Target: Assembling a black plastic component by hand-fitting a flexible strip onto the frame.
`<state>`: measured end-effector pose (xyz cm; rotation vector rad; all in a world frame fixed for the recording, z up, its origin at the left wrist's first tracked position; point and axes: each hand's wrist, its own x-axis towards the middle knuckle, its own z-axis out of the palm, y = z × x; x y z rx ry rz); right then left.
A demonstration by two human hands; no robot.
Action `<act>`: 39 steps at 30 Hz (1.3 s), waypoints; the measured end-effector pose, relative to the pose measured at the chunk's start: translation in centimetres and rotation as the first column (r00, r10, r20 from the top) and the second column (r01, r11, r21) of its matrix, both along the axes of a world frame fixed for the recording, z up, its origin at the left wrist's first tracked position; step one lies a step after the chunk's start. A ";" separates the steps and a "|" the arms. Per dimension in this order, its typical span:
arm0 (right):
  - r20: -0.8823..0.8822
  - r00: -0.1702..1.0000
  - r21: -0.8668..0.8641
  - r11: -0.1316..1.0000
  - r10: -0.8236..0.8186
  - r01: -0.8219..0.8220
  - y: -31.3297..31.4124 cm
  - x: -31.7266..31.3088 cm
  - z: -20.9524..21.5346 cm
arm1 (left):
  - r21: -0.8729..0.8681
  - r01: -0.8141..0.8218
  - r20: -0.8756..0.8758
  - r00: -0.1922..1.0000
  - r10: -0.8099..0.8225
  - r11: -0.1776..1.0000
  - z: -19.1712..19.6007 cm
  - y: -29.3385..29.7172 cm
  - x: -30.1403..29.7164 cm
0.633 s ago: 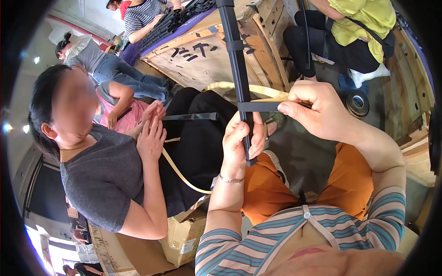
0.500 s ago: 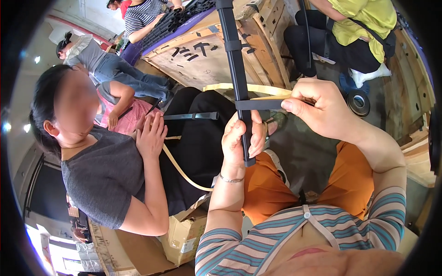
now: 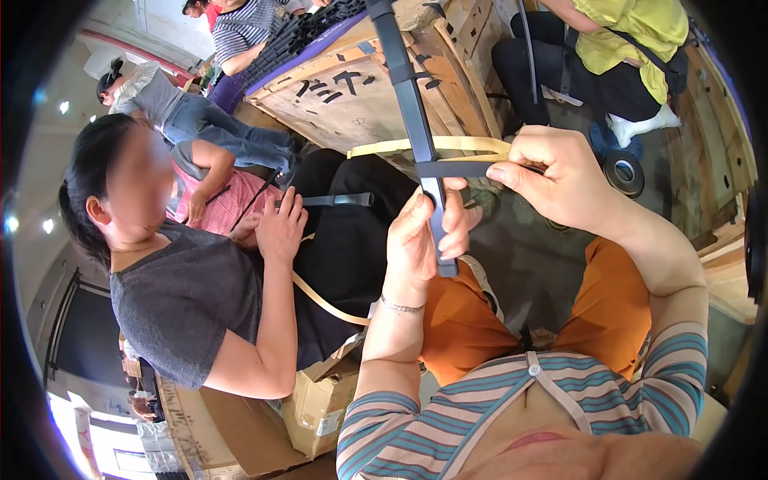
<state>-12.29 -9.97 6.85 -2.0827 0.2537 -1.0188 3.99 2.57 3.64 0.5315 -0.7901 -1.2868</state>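
Observation:
My left hand (image 3: 424,236) grips the lower end of a long dark plastic strip (image 3: 404,88) that stands upright in front of me and runs past the top edge. My right hand (image 3: 560,180) pinches a short dark cross piece (image 3: 456,169) that meets the strip at a right angle just above my left fingers. A yellowish band (image 3: 416,147) runs behind the strip toward my right hand.
A person in a grey shirt (image 3: 192,296) sits close on my left, holding another dark strip (image 3: 340,199). A wooden crate (image 3: 352,88) stands ahead. Another person in yellow (image 3: 632,48) sits at the upper right. A cardboard box (image 3: 320,404) lies below left.
My right hand has slid the short cross piece slightly left against the long strip. The person on the left has leaned a little nearer.

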 end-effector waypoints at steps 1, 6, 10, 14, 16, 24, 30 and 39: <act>0.013 1.000 -0.032 0.999 -0.011 0.012 -0.1 0.1 -0.2 | 0.009 0.064 -0.022 0.998 -0.063 0.998 -0.1 0.0 0.5; 0.004 0.999 -0.090 0.995 -0.048 0.048 -1.0 -0.3 -0.7 | 0.040 0.142 -0.044 0.989 -0.141 0.989 -0.6 -0.1 0.2; -0.003 0.998 -0.100 0.993 -0.057 0.057 -1.0 -0.5 -0.6 | 0.096 0.116 -0.041 0.993 -0.112 0.989 -0.7 0.2 -0.2; 0.007 0.998 -0.076 0.995 -0.063 0.063 -1.2 -0.9 -0.6 | 0.113 0.123 -0.024 0.992 -0.121 0.986 -0.9 0.3 -0.2; -0.151 0.988 -0.072 0.997 -0.009 -0.001 -1.7 -1.2 -0.3 | 0.099 0.144 0.006 0.989 -0.145 0.985 -1.0 0.4 -0.3; -0.101 0.970 -0.073 0.971 0.222 -0.230 -0.6 0.0 -0.4 | 0.131 0.060 0.082 0.994 -0.071 0.990 -0.9 0.2 -1.1; -0.038 0.965 0.185 0.951 0.260 -0.248 0.8 1.1 -1.0 | 0.152 -0.056 0.234 0.972 0.019 0.987 -1.0 -0.1 -1.9; -0.098 0.987 -0.088 0.986 0.130 -0.139 0.7 1.3 -0.5 | 0.122 -0.278 0.333 0.916 0.225 0.953 -1.5 -1.1 -2.5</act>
